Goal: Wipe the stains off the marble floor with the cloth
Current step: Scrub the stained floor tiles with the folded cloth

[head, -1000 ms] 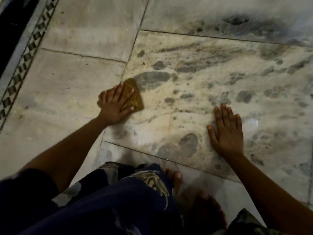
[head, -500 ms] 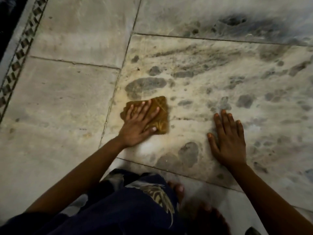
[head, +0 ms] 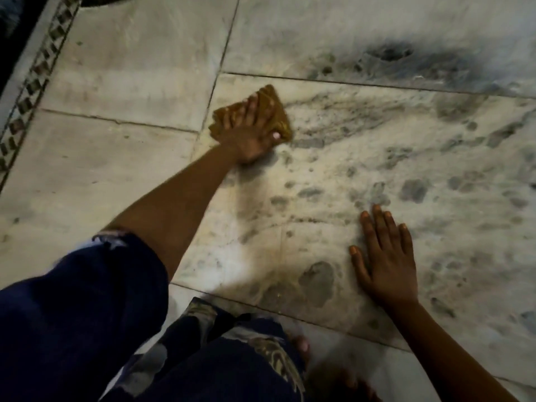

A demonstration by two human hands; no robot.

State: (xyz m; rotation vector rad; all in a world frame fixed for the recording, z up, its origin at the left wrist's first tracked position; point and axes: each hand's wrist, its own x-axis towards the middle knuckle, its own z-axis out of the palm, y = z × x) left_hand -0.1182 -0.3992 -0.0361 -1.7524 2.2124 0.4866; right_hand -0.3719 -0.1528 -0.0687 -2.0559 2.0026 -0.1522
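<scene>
A folded yellow-brown cloth (head: 272,103) lies flat on the marble floor (head: 348,175) near the far left corner of a large slab. My left hand (head: 251,134) presses down on it with straight fingers, arm stretched forward. Grey stains (head: 414,190) and smears spread over the slab to the right of the cloth, with a darker patch (head: 391,52) on the slab beyond. My right hand (head: 383,256) lies flat on the floor, palm down, fingers spread, holding nothing.
A patterned inlay border (head: 34,82) runs along the far left, with a dark strip beyond it. My knees in dark blue printed fabric (head: 87,329) and bare toes (head: 301,345) fill the bottom. A pale slab (head: 101,175) lies to the left.
My left hand has pushed the cloth forward, away from me, toward the slab's far left corner. My right hand stays planted in the same spot.
</scene>
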